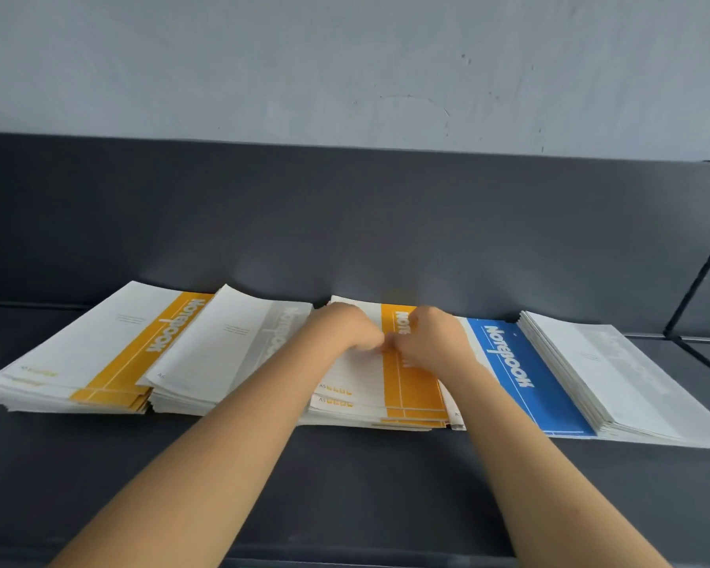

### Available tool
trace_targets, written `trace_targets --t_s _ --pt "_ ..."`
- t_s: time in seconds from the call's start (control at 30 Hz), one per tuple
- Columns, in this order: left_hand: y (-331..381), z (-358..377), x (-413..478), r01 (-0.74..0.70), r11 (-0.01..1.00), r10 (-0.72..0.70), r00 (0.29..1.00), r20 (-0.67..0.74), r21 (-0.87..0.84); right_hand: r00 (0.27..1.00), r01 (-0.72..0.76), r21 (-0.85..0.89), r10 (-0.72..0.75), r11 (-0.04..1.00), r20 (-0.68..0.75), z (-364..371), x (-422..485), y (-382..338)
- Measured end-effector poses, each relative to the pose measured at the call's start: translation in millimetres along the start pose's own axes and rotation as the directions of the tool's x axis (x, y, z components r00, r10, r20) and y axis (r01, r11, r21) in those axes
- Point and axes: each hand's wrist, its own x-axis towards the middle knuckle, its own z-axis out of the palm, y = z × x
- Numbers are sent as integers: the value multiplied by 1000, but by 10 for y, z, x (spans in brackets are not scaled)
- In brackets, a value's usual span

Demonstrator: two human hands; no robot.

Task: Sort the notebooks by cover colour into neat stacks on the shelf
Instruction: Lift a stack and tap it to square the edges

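Observation:
Notebook stacks lie in a row on the dark shelf point(345, 485). From the left: a yellow-band stack point(99, 362), a grey-band stack point(222, 354), a middle yellow-band stack point(410, 387), a blue-band notebook point(521, 387) and a white-grey stack point(615, 383) overlapping it. My left hand point(345, 327) and my right hand point(431, 342) sit close together on top of the middle yellow-band stack, fingers curled at its top cover. Motion blur hides whether the fingers pinch the cover.
The shelf's dark back panel point(345, 223) rises just behind the stacks, with a pale wall point(345, 67) above. A black frame post point(697, 280) slants at the right. Bare shelf surface lies in front of the stacks.

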Motion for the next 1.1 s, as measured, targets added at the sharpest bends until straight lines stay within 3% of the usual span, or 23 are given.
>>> trace_targets --t_s 0.3,0.57,0.73,0.93,1.1 --pt "-43 -3 57 104 993 -106 994 -28 -64 997 76 -37 -77 996 -27 15 -35 42" --pt "96 -79 74 23 995 -13 996 93 -101 993 118 -47 -119 992 -15 35 -31 65" --pt "32 -52 106 63 989 -62 998 13 -136 993 119 -33 -119 992 -19 51 -33 77" --pt "-126 -73 100 54 929 -65 998 -18 -367 994 110 -37 -110 993 -9 49 -78 36" --pt "-220 -80 101 104 769 -60 994 90 -631 995 99 -26 -99 995 -8 32 -83 38"
